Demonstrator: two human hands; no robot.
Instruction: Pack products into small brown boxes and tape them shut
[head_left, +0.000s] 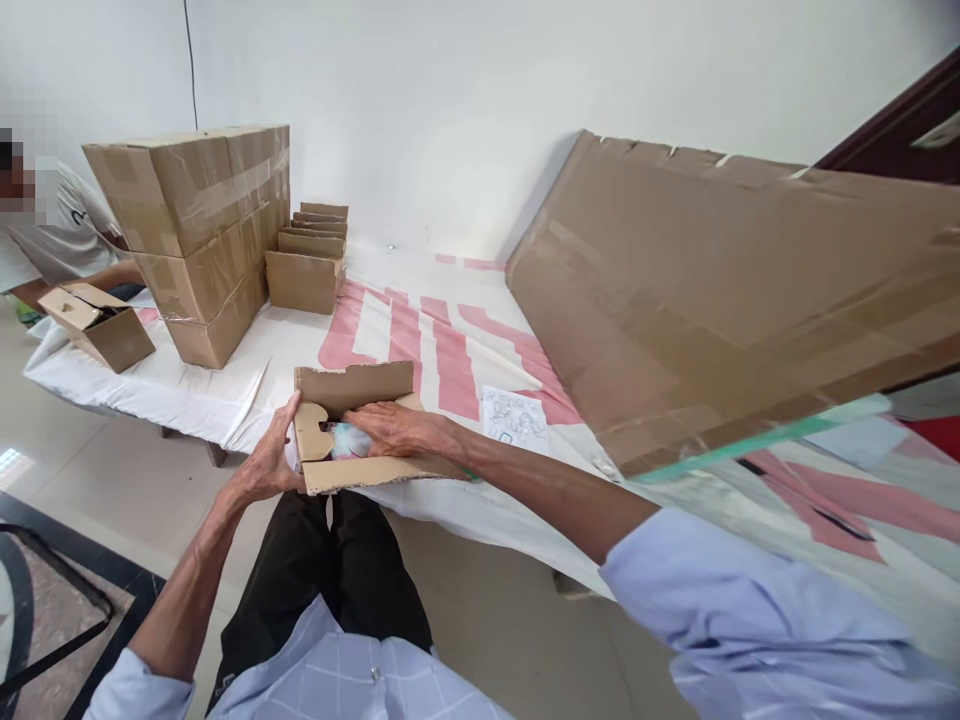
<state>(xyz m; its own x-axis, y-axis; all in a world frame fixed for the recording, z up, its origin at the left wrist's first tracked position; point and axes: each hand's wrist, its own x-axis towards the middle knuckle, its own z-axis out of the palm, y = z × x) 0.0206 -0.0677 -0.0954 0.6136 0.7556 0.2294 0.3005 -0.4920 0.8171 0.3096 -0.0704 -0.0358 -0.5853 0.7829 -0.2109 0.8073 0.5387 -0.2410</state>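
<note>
At the near edge of a table draped in pink-marked white cloth (450,350), left of centre, an open, oblong brown cardboard box (356,380) is being steadied. Inside it, a rounded pale blue-and-white item (349,440) is being partly covered by the right hand (397,428). As far as is being shown, the item is already being contained, while the top is not yet being closed. The box's left end is being grasped by the left hand (266,465), its thumb being set toward the near corner and its fingers toward the far one. The right hand is being held palm down, fingers nearly straight; whether anything is being gripped cannot be told. Farther out, a white sheet with line drawings (516,415) is being supported to the right, and a tall stack of taped brown cartons (202,240) to the far left.
</note>
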